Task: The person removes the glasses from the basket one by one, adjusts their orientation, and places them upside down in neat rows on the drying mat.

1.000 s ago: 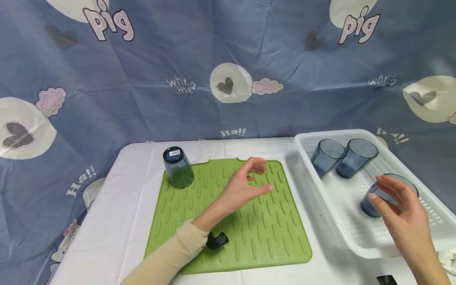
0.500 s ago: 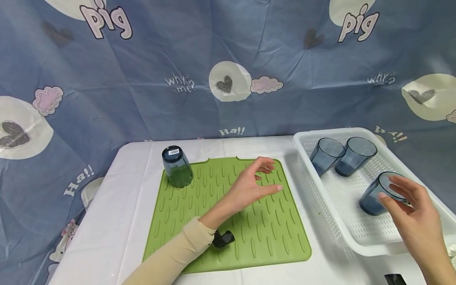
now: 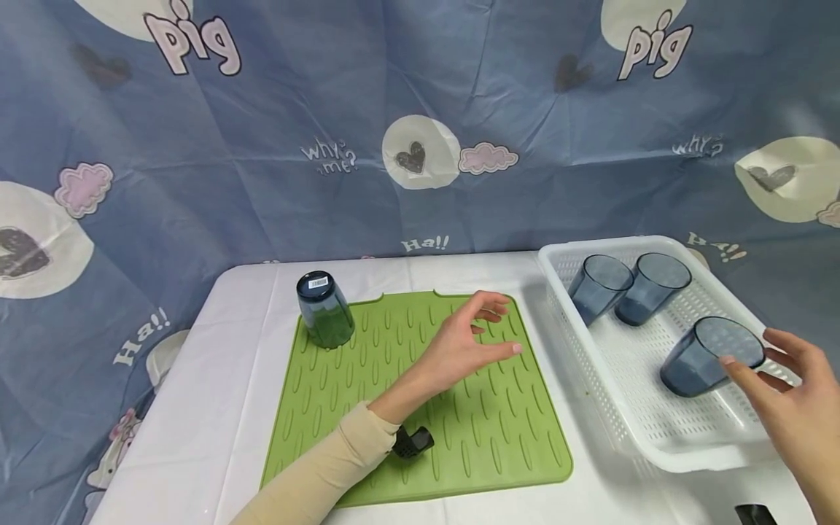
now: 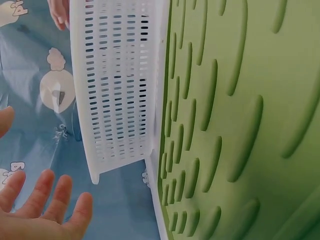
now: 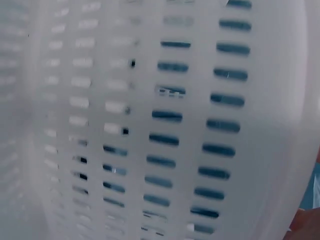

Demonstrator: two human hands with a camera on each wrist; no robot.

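Note:
In the head view, a blue-tinted drinking glass (image 3: 712, 357) stands mouth up in the front part of the white basket (image 3: 613, 379). My right hand (image 3: 790, 383) is at its right side, fingers loosely curved and spread; the thumb overlaps the glass near its rim. Over the green drying mat (image 3: 485, 437) hovers my left hand (image 3: 462, 339), thumb and fingers apart with nothing between them. Its spread fingers (image 4: 62, 200) show at the lower left of the left wrist view. At the mat's far left corner, another glass (image 3: 326, 313) stands upside down, a label on its base.
Two more glasses, a left one (image 3: 599, 288) and a right one (image 3: 652, 288), stand mouth up at the basket's far end. The slotted basket wall (image 5: 270, 125) fills the right wrist view. A patterned blue cloth (image 3: 420, 73) hangs behind the white-covered table (image 3: 197, 408).
My right hand has drawn away to the right, uncovering more of the front glass, which stays in place. My left hand has shifted a little to the right above the mat.

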